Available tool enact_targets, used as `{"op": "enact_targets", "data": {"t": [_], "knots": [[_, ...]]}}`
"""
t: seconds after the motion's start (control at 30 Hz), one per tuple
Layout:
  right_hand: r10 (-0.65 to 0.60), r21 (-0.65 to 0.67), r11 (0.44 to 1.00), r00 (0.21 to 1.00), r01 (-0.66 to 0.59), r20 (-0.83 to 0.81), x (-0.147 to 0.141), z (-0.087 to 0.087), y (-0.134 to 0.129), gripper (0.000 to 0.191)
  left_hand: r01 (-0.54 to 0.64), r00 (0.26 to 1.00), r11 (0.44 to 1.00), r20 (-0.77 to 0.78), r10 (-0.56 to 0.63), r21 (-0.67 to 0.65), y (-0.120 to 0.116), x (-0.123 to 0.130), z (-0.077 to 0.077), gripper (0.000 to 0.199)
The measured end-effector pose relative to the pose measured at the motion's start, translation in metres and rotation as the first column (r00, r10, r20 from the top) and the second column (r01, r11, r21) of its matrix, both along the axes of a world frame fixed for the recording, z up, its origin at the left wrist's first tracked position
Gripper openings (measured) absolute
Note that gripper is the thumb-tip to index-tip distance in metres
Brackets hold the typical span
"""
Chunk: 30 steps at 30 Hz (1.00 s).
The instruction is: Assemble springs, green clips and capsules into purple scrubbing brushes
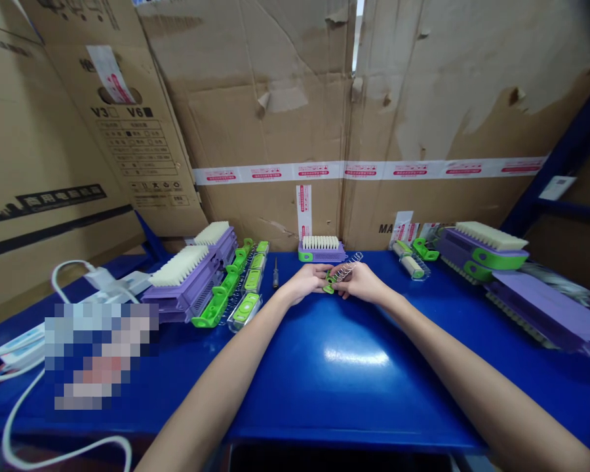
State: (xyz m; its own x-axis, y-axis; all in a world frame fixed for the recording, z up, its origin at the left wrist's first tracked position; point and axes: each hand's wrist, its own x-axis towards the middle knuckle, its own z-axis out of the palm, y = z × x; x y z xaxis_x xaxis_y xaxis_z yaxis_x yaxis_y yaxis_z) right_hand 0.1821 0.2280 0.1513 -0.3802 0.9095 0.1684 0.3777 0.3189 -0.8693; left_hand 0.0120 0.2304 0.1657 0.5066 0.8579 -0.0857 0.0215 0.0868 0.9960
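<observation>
In the middle of the blue table, my left hand (309,280) grips a small green plastic part (330,283). My right hand (361,282) meets it from the other side, its fingers closed on a metal coil spring (349,266) that tilts up to the right. The spring's lower end is close to the green part; whether they are joined I cannot tell. Just behind both hands lies a purple brush head (322,249) with cream bristles and a green end. A screwdriver (276,274) rests left of my left hand.
At left are stacked purple brush heads (181,282), a row of green brackets (223,292) and clear-and-green pieces (246,308). More brush heads (491,252) lie at right, beside small parts (410,261). A white power strip (24,344) with cables sits far left. Cardboard (275,118) walls the back.
</observation>
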Motion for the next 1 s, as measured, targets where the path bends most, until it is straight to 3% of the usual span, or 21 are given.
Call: {"op": "enact_targets", "data": {"t": [0.2, 0.53, 0.83, 1.0], "knots": [[-0.02, -0.05, 0.999, 0.998, 0.017, -0.056, -0.001, 0.004, -0.006, 0.023, -0.109, 0.993, 0.994, 0.04, 0.11, -0.022, 0.002, 0.003, -0.003, 0.054], [-0.03, 0.025, 0.999, 0.998, 0.031, -0.046, 0.002, -0.001, -0.003, 0.019, -0.097, 0.995, 0.994, 0.022, 0.096, 0.05, 0.003, 0.006, -0.009, 0.047], [-0.058, 0.06, 0.996, 0.996, 0.062, -0.063, 0.002, -0.001, -0.004, 0.026, -0.194, 0.981, 0.98, 0.015, 0.194, 0.04, -0.002, 0.012, -0.007, 0.049], [-0.061, 0.092, 0.994, 0.997, 0.065, -0.046, 0.003, -0.002, -0.004, 0.021, -0.204, 0.979, 0.978, 0.011, 0.204, 0.049, 0.001, 0.012, -0.009, 0.049]]}}
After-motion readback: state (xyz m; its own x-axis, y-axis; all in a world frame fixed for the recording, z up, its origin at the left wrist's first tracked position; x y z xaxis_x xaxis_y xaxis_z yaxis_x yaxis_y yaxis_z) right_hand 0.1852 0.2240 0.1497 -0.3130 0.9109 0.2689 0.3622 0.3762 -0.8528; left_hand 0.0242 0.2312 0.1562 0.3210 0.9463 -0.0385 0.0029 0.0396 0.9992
